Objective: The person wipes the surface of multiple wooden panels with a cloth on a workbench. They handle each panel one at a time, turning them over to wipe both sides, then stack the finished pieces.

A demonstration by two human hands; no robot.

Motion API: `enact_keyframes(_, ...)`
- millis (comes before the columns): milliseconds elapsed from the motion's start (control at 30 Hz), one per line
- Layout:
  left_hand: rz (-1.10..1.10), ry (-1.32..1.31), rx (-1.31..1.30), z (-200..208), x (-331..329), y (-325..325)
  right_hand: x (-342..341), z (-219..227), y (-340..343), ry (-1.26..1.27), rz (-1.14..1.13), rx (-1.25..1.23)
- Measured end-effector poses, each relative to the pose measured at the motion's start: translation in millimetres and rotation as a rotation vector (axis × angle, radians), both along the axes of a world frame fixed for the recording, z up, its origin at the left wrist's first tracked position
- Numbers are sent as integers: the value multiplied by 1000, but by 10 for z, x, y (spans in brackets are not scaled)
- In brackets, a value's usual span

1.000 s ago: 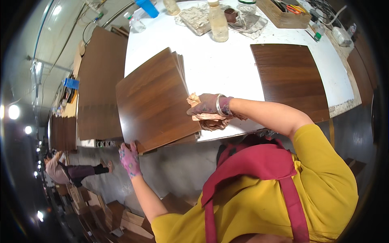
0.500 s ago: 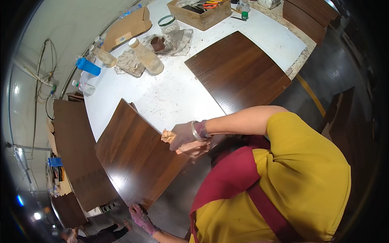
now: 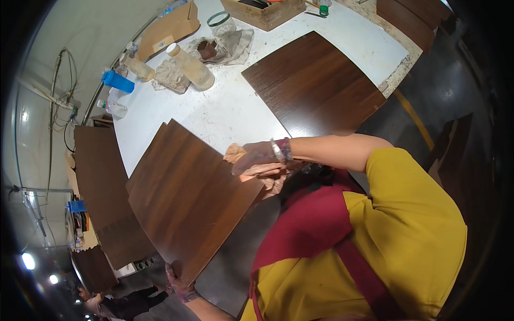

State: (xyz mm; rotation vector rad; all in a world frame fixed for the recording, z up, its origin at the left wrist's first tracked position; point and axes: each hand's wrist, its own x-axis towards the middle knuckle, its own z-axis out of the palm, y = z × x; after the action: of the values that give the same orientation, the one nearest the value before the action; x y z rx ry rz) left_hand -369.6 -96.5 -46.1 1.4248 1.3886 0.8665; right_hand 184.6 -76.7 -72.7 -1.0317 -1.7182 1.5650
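Observation:
My right hand (image 3: 261, 156), in a dark stained glove with a metal band at the wrist, clutches a crumpled tan cloth (image 3: 267, 174). It rests at the right edge of a dark brown wood-grain panel (image 3: 193, 192). My left hand (image 3: 179, 283), also gloved, grips this panel at its lower corner; some fingers are hidden by the board. The panel lies slightly askew, and the edge of another brown board shows beneath its far left side. A second wood-grain panel (image 3: 316, 85) lies flat on the white tabletop (image 3: 214, 117), beyond my right arm.
On the table's far side stand a cloudy bottle (image 3: 191, 67), a blue bottle (image 3: 118, 81), a glass jar (image 3: 221, 24), soiled rags (image 3: 171, 77) and a wooden box (image 3: 267, 16). Large brown boards (image 3: 107, 198) stand at left. Another person (image 3: 128, 305) appears at lower left.
The held panel has shifted and tilted, its near corner raised by my left hand, exposing a board edge beneath. My right hand with the cloth has moved slightly right and up.

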Motion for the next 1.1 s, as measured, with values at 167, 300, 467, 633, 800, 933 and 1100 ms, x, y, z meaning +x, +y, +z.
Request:
enact_keyframes(167,99,-317,-63,116,785,-195,511,-412,-469,-86,-101,568)
enact_keyframes(300,238,-676,-219,448,2108,-318,1192,-11,-1119,-225,-159,402)
enact_keyframes(467,-15,-785,-385,305,3351,-439,2277,1132,-1713,163,-565,-161)
enact_keyframes(633,-233,-710,-501,192,4329,-502,2678,1282,-1672,115,-1220,123)
enact_keyframes(800,-458,-654,-555,-573,4229,-510,1335,599,-1051,-524,-620,762)
enact_keyframes(933,-463,-447,-550,-267,4535,-568,1528,-126,-427,-577,-494,868)
enact_keyframes(1100,-405,-528,-572,-365,4520,-585,3361,544,-542,-643,-1281,-77)
